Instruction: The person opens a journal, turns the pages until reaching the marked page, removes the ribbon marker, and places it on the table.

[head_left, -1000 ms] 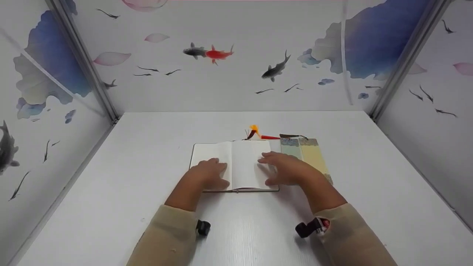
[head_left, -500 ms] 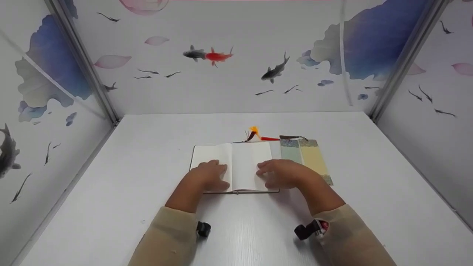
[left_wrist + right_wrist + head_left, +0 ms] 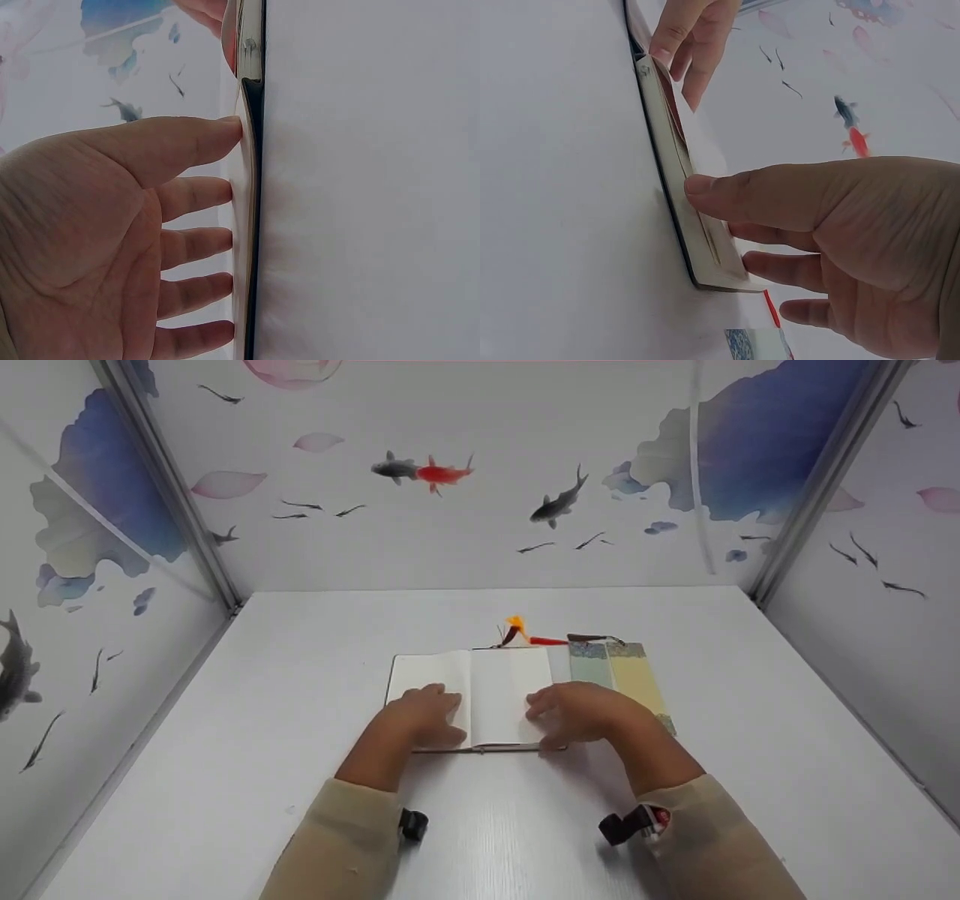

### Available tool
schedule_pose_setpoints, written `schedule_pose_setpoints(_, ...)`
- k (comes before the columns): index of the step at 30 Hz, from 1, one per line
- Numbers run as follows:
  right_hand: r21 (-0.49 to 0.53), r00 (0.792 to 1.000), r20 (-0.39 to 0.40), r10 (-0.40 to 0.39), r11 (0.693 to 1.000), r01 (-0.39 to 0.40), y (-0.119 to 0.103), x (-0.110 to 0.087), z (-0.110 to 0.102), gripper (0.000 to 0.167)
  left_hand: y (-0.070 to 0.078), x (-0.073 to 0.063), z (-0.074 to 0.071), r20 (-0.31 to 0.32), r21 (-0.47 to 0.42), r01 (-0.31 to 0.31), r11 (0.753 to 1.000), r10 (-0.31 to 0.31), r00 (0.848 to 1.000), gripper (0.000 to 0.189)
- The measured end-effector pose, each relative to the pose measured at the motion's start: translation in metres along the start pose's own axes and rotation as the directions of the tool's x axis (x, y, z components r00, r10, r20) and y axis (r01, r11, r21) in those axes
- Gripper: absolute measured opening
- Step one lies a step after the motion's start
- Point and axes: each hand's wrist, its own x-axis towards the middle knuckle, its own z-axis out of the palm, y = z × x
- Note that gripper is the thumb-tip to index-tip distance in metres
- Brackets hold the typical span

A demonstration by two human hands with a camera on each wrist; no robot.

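Observation:
A notebook [image 3: 499, 697] lies spread on the white table, blank pages up, its dark cover edge showing. On the left page rests my left hand [image 3: 427, 716]; in the left wrist view its fingers [image 3: 196, 242] are extended, tips touching the paper. My right hand [image 3: 585, 711] is at the right page. The right wrist view has its thumb [image 3: 727, 196] against the lower edge of the page block [image 3: 671, 142], while the other fingers reach over the page side. Some right fingertips are hidden behind the notebook there.
Right of the notebook lie a pale green bookmark [image 3: 590, 664] and a yellow bookmark [image 3: 636, 679], partly behind my right hand. Behind them are a dark tassel [image 3: 592, 638], a red tassel [image 3: 549, 642] and an orange tassel [image 3: 515, 622]. Printed panels [image 3: 480, 532] enclose the table.
My right hand has moved down the right page, and its thumb is now at the lower page edge. The left hand stays in place, and the notebook remains spread.

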Motion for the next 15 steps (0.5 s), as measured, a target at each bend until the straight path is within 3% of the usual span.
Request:
schedule_pose_setpoints(5,0.069,0.999,-0.023,0.045,0.997,-0.043,0.0023,-0.0022,-0.0044,0.028,-0.0020,0.0041,0.0010,-0.005,0.014,-0.005,1.000,0.005,1.000,0.074)
schedule_pose_setpoints(10,0.071,0.995,-0.085,0.051,0.996,-0.045,0.0034,-0.0014,-0.0058,0.029,-0.0009,0.0054,0.0005,0.005,0.017,-0.031,0.999,0.031,1.000,0.076)
schedule_pose_setpoints(15,0.070,0.990,-0.129,0.050,0.997,-0.042,-0.0001,0.0005,-0.0055,0.029,0.0039,0.0028,-0.0012,0.028,-0.013,-0.011,1.000,0.012,1.000,0.088)
